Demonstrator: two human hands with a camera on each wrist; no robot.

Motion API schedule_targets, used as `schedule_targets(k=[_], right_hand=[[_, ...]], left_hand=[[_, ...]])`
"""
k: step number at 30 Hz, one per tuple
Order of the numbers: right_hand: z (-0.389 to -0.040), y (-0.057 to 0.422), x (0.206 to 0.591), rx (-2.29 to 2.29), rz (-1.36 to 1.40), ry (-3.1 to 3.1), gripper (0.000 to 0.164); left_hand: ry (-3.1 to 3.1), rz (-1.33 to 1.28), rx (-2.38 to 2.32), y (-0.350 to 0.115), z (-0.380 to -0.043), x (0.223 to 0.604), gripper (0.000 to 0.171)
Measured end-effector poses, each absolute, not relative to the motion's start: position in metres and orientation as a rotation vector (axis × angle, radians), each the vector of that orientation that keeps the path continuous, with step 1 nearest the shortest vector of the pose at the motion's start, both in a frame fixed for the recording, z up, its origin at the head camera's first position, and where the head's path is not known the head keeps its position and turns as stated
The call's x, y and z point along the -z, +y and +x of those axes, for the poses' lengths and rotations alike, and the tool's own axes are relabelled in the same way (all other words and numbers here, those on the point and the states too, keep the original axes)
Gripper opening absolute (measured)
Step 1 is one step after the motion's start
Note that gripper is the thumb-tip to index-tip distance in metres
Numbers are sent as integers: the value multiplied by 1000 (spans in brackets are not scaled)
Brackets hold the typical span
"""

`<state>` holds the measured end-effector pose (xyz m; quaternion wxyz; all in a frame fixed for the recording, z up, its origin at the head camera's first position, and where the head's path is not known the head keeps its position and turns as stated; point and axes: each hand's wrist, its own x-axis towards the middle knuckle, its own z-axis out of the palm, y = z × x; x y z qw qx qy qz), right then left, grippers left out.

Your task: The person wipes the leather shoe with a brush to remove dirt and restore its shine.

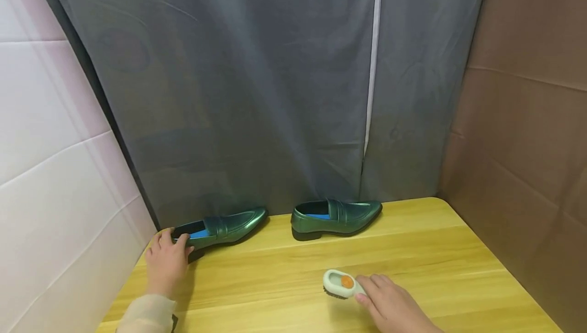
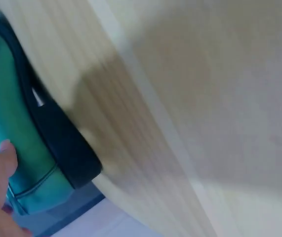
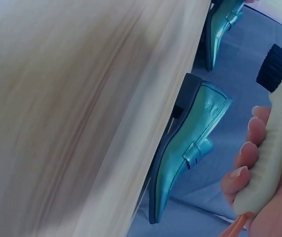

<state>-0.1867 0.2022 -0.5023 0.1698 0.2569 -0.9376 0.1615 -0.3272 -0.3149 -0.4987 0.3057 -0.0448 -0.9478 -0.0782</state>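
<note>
My left hand [image 1: 167, 261] pinches the heel end of a shiny green loafer [image 1: 234, 227] at the table's back left; its toe points right. In the left wrist view the thumb [image 2: 8, 157] lies on the green side above the black heel [image 2: 76, 148]. A matching loafer [image 1: 355, 216] stands to the right, its blue insole showing. My right hand [image 1: 390, 300] grips a pale shoe brush [image 3: 264, 163] by its handle, over the front of the table. The brush's dark bristles [image 3: 273, 68] face down, and an orange button [image 1: 347, 282] sits on top of its head.
Both shoes stand along the back edge of the wood-grain table [image 1: 275, 277]. Behind them hangs a grey curtain [image 1: 257, 93]. A white panel [image 1: 59, 144] rises on the left and a brown one [image 1: 527, 144] on the right. An orange cord [image 3: 234, 227] hangs from the brush handle.
</note>
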Motion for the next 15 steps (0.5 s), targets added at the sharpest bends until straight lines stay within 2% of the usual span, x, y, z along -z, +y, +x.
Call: schedule_targets(k=[6,15], right_hand=[[-187,203,501,-463,683,-2733,39],[-188,206,505,-474,689,-2734,39]], left_hand=[[-2563,-178,466,-317,-332,496,7],[-2404,-306,496,-318,-325,505,11]])
